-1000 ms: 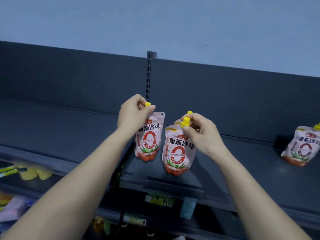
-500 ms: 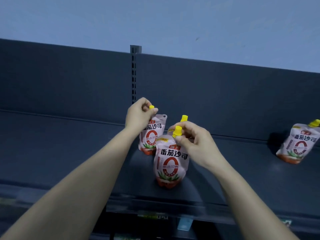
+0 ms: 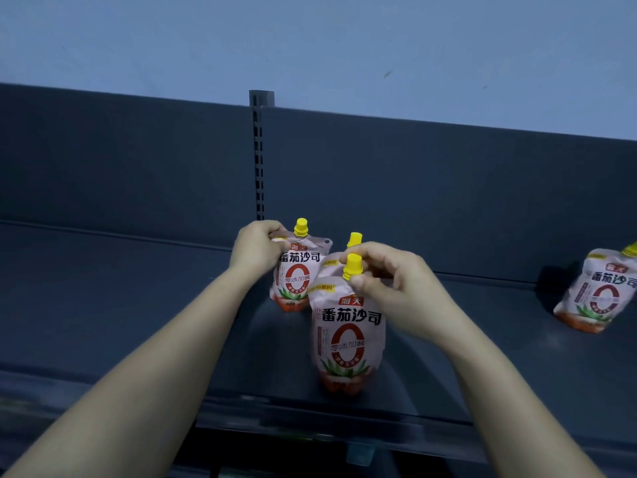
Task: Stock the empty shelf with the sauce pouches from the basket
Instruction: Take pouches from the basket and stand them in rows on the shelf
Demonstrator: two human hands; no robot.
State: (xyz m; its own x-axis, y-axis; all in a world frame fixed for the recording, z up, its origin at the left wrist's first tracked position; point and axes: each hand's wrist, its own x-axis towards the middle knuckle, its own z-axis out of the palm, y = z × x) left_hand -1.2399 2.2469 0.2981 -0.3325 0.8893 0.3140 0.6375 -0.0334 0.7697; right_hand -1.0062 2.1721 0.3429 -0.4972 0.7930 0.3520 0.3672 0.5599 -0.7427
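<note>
Sauce pouches are being stood on the dark grey shelf (image 3: 103, 305), and three are seen plainly, with a fourth only hinted at. At the left, the left hand (image 3: 256, 248) is closed on the top corner of the rear pouch (image 3: 298, 276), beside its yellow cap (image 3: 300, 227); this pouch is upright, its long axis vertical, its base seemingly on the shelf near the back panel (image 3: 413, 188). Just right and nearer the front edge, the front pouch (image 3: 346, 336) is pinched at its spout by the thumb and fingers of the right hand (image 3: 393, 288), clamped just under the yellow cap (image 3: 353, 266). It also appears upright, base on or just above the shelf. Behind that hand a second yellow cap (image 3: 354, 239) is visible, so another pouch appears to be carried there; its body is hidden. Well apart at the far right, a leaning pouch (image 3: 601, 291) rests tilted on the shelf.

The coming release is judged to turn on the vertical axis of each pouch: each hand is directly above its own pouch, so a straight upward lift should leave them standing. The basket is not in view, so its contents cannot be told.
</note>
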